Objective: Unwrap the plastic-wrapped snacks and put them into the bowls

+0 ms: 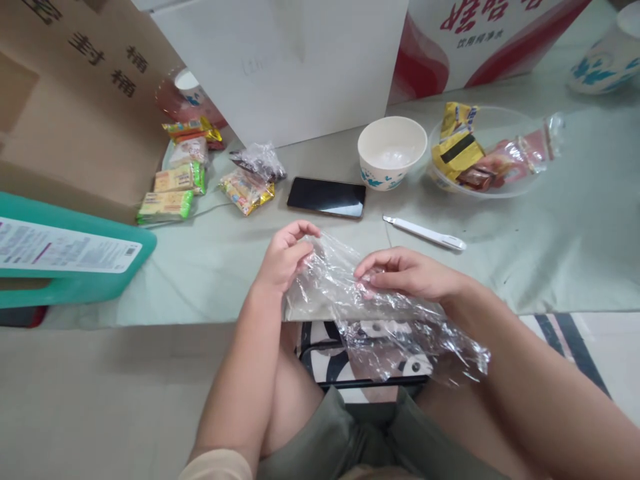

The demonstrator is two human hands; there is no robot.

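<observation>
A crinkled sheet or bag of clear plastic film (400, 333) stretches between my two hands above the table's near edge, and its lower part hangs over my lap. My left hand (287, 257) pinches its upper left corner between thumb and fingers. With thumb and fingertips, my right hand (405, 272) grips the film farther right. Just beyond the hands lie a black smartphone (327, 197) and a slim white utility knife (425, 233). A white paper bowl (391, 153) with a blue leaf pattern stands behind them.
At right, a clear plastic bowl (500, 193) holds several wrapped snacks. More snack packets (167, 205) lie at left, near a cardboard box (75, 120) and a green plastic container (100, 233). White boxes (300, 67) line the back. A patterned paper cup (607, 60) stands far right.
</observation>
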